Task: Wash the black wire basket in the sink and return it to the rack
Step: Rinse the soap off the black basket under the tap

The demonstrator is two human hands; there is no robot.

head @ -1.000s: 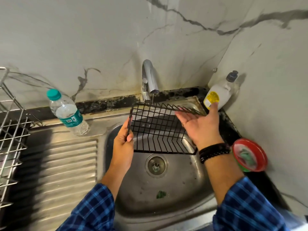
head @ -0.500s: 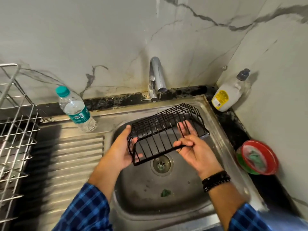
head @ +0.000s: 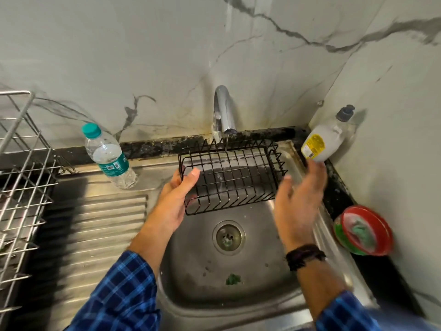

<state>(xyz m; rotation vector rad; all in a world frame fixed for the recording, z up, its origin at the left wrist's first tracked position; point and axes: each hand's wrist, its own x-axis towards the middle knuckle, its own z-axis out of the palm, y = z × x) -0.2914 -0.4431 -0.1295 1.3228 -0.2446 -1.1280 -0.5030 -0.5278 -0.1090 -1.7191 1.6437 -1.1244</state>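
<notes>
Marble wall [head: 143, 56] backs a steel sink [head: 195, 271], a wire rack [head: 21, 175] at far left. Over the basin the black wire basket [head: 233, 177] hangs under the running tap [head: 223, 111], its left end gripped by the left hand [head: 174, 201]; the right hand [head: 298, 201], spread, hovers just beside it.

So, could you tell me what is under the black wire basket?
Through its wires, only the bare steel sink shows beneath the black wire basket. The drain shows just clear of its near edge. The left hand hides the left corner.
</notes>
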